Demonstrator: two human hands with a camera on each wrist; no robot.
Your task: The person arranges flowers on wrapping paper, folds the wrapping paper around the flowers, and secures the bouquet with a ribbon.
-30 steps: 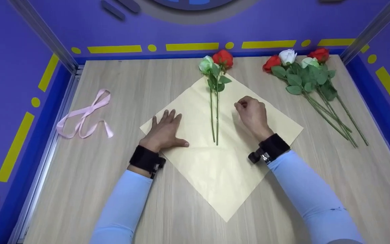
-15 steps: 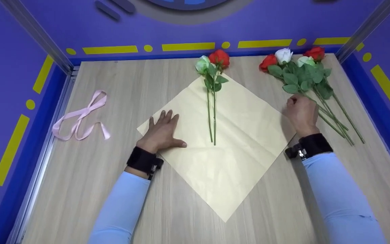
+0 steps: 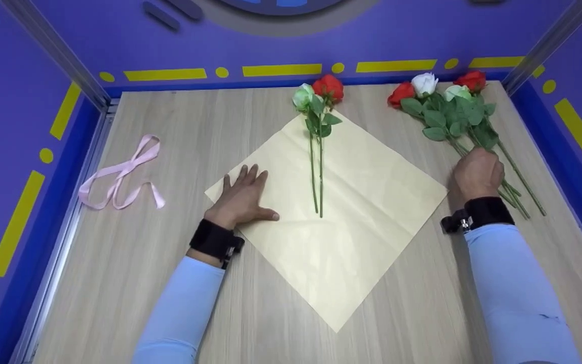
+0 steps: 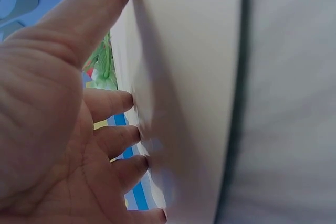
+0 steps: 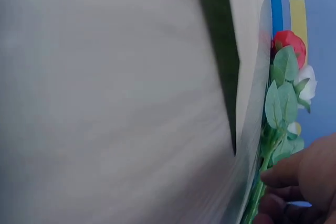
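A sheet of cream wrapping paper (image 3: pixel 351 263) lies diagonally on the table. Across its upper part rest two artificial roses, one pale green (image 3: pixel 303 97) and one red (image 3: pixel 328 88), stems pointing down. My left hand (image 3: pixel 243 202) is spread flat on the paper's left corner, fingers straight, thumb out. On the right lies a bunch of roses: red (image 3: pixel 401 95), white (image 3: pixel 425 84), pale green and another red. My right hand (image 3: pixel 479 174) curls over their stems. In the right wrist view thumb and fingertips pinch at a green stem (image 5: pixel 269 156); the fingers partly hide it.
A pink ribbon (image 3: pixel 129 166) lies loosely looped on the left of the wooden table (image 3: pixel 170 121). Blue-purple panels (image 3: pixel 281 50) with yellow marks enclose the back and both sides. The bunch's leaves (image 3: pixel 435 119) overlap one another.
My right hand has moved right, from above the paper to the stems of the rose bunch. The left hand stays on the paper, and the two roses there lie still.
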